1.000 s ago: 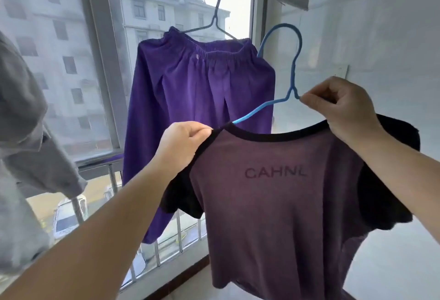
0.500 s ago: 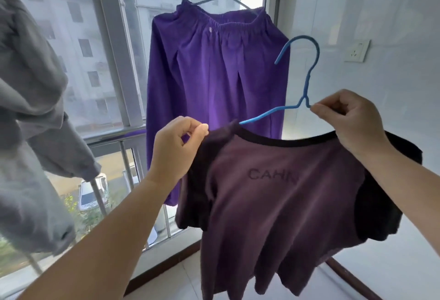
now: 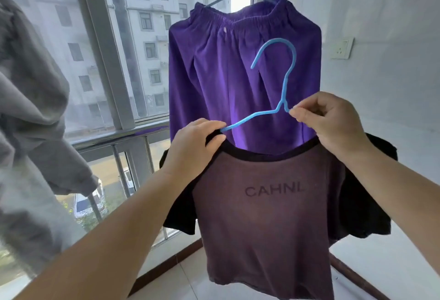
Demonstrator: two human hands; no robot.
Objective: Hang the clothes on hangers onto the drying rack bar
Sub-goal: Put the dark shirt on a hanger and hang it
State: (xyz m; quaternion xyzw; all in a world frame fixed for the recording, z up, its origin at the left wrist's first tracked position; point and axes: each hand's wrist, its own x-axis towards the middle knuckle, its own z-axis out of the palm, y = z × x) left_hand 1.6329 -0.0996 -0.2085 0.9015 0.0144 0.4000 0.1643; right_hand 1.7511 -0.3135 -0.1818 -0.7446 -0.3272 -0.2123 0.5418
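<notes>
T-shirt [image 3: 266,206] (hangered) between both hands.

Both bare forearms reach up from the lower corners of the frame toward its centre. The left hand [image 3: 190,149] sits just left of centre, back toward the camera, fingers curled over and gripping the shirt collar [image 3: 262,156]. The right hand [image 3: 333,121], slightly higher and right of centre, pinches the blue hanger [image 3: 283,85] at its shoulder with thumb and fingertips, wrist bent downward.

A maroon, black-sleeved T-shirt [image 3: 262,216] hangs upright on a blue hanger [image 3: 282,90], its hook free.
</notes>
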